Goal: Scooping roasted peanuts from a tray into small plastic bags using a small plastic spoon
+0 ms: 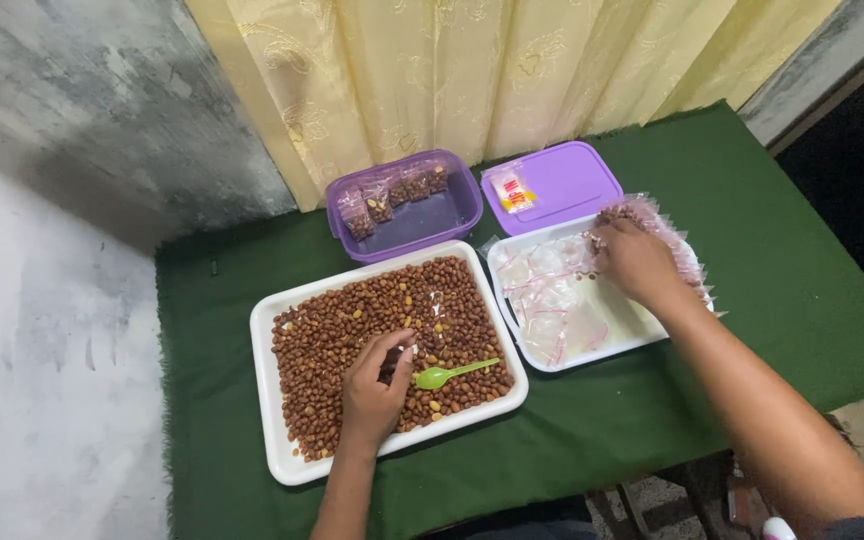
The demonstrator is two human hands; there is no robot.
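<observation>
Worktop [752,260]: green cloth cover, frayed left edge; bare cloth open on the right and along the near edge, narrow strip on the left.
Back edge: yellow patterned curtain [472,70] and grey wall close behind the tubs, little room there.
Left hand [374,385]: palm down over the nut tray, fingers curled in, tips pinched on something small and dark; cannot tell exactly what.
Right hand [637,262]: arm stretched across from the right, palm down, fingers bent on the pile of small bags; grip not clear.
Nut tray [277,455]: white, rectangular, rounded corners, shallow rim; filled with brown roasted peanuts [337,335], glossy, a few pale ones.
Spoon [452,373]: light green plastic, lying on the peanuts just beside the left hand.
Bag tray [512,262]: white, just right of the nut tray, holds clear small zip bags [552,300] with pink strips, crinkly.
Tub [422,222]: purple plastic, behind the trays, several filled packets along its back wall.
Lid [572,180]: purple, flat, beside the tub, small packet on top.
</observation>
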